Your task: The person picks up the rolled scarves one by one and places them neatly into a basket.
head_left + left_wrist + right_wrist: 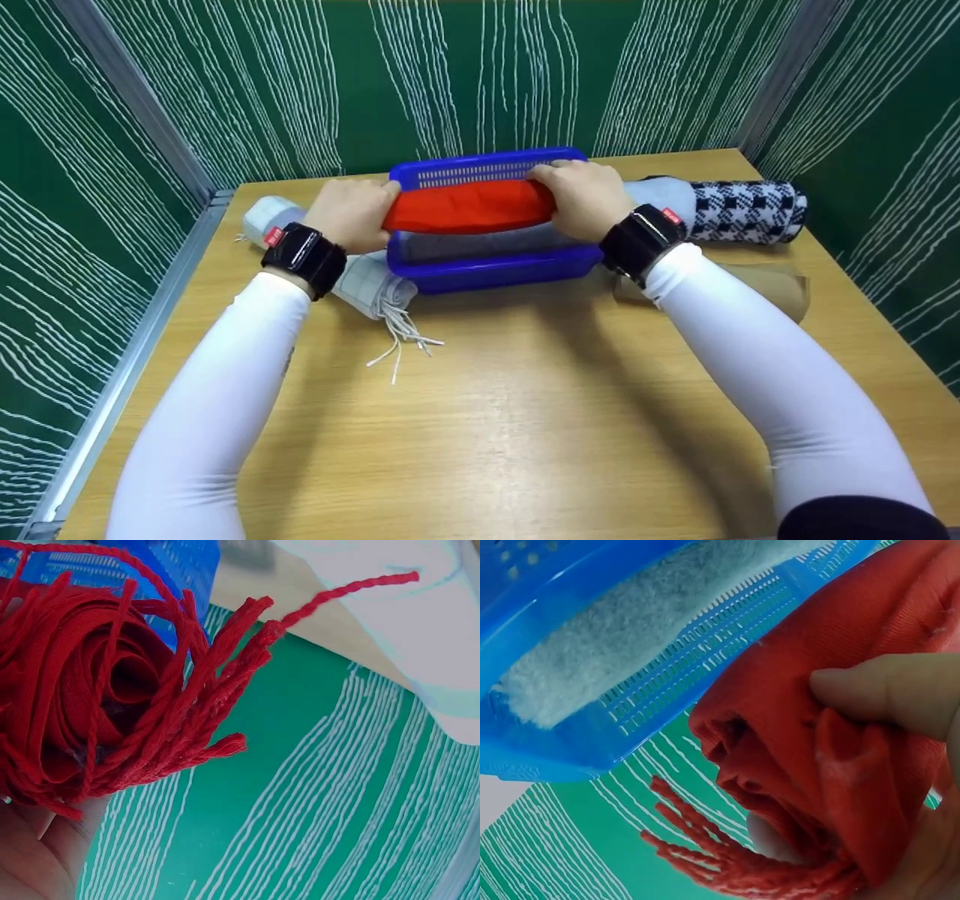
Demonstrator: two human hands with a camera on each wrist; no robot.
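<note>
A rolled red scarf (472, 208) with twisted fringe is held level above a blue plastic basket (495, 279). My left hand (354, 214) grips its left end, and my right hand (589, 199) grips the right end. In the left wrist view, the spiral end of the red scarf (75, 690) shows, with loose tassels hanging about it. The right wrist view has the thumb pressing on the red scarf (780, 682), whose folded end and fringe stick out. Inside the basket lies a fuzzy grey roll (645, 630), partly hidden by the scarf in the head view.
Left of the basket lies a pale fringed roll (371, 281), partly behind my left hand. To the right are a light grey roll (671, 196), a black-and-white patterned roll (746, 211) and a tan roll (761, 289). Green walls (262, 90) with white lines enclose the wooden table (480, 420).
</note>
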